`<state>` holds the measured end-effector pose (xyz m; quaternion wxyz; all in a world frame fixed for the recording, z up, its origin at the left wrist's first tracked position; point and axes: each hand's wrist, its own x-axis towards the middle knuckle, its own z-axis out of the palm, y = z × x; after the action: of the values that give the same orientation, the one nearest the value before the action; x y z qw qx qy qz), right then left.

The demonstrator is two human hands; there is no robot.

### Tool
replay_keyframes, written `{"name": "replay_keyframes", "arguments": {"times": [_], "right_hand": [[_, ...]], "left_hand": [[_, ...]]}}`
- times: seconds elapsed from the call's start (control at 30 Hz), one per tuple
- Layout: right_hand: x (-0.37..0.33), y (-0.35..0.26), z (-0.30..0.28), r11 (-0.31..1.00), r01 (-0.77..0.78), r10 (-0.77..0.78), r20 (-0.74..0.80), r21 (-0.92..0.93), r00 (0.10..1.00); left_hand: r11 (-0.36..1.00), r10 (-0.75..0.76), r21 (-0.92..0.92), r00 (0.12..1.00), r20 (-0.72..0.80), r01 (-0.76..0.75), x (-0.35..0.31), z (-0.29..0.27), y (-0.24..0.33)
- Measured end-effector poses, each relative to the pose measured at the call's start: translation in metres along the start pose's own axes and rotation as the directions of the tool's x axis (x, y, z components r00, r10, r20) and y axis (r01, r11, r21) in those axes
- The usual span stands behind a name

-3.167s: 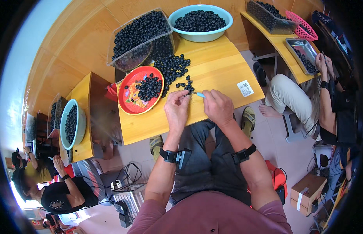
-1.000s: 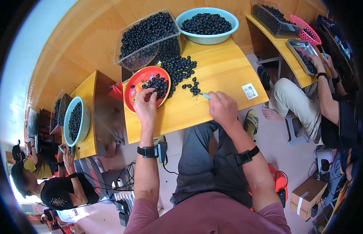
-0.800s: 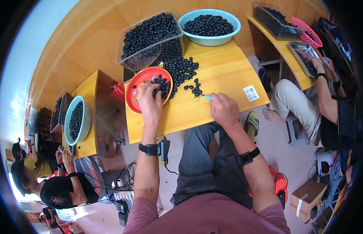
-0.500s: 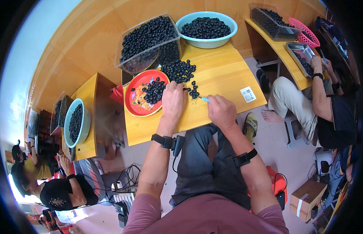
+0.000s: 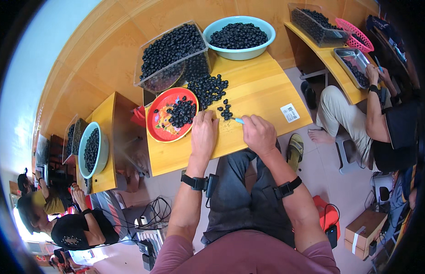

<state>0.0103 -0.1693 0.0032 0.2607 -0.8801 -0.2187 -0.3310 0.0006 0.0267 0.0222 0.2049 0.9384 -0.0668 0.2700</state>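
My right hand (image 5: pixel 259 134) is closed round a small tool with a light blue handle (image 5: pixel 240 120). The tool's thin tip points left, at a few small round black pieces (image 5: pixel 225 109) that look like berries or beads. My left hand (image 5: pixel 204 134) is at the right rim of a red plate (image 5: pixel 160 135) with a flower pattern, fingers bent down and together; whatever is in them is hidden. More black pieces (image 5: pixel 181 114) lie on the plate. A loose pile (image 5: pixel 208 89) of them spreads on the yellow wooden table (image 5: pixel 262 86) beyond my left hand.
A clear plastic bin (image 5: pixel 173 55) and a light blue basin (image 5: pixel 240 52), both full of black pieces, stand at the table's back. A white label (image 5: pixel 290 112) is stuck near the right edge. People sit at side tables left and right, with similar containers and a metal tray (image 5: pixel 354 66).
My left hand has drawn back from the small group of pieces, down and slightly left to the plate's rim. The right hand and tool have shifted slightly down. The view has tilted a little.
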Motion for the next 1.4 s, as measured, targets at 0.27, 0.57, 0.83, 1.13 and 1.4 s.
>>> {"name": "replay_keyframes", "arguments": {"times": [0.27,0.57,0.83,1.13,1.4], "right_hand": [[0.0,0.001,0.001,1.0,-0.003,0.003,0.016,-0.007,1.0],[-0.002,0.002,0.002,1.0,-0.005,0.005,-0.001,-0.012,1.0],[-0.002,0.0,0.002,1.0,-0.009,0.01,0.01,-0.03,1.0],[-0.001,0.002,0.001,1.0,-0.007,0.007,0.021,-0.018,1.0],[-0.001,0.001,0.0,1.0,-0.008,0.008,0.028,-0.013,1.0]], "left_hand": [[0.995,-0.096,-0.036,0.994,0.046,0.097,-0.01,0.001,-0.007],[0.977,-0.151,-0.154,0.989,-0.007,0.148,-0.018,0.0,-0.001],[0.981,-0.164,-0.094,0.986,0.041,0.167,-0.025,-0.003,-0.007],[0.973,-0.199,-0.125,0.979,-0.038,0.193,-0.028,-0.004,-0.005],[0.634,-0.509,-0.585,0.842,0.178,0.506,-0.011,0.004,0.01]]}}
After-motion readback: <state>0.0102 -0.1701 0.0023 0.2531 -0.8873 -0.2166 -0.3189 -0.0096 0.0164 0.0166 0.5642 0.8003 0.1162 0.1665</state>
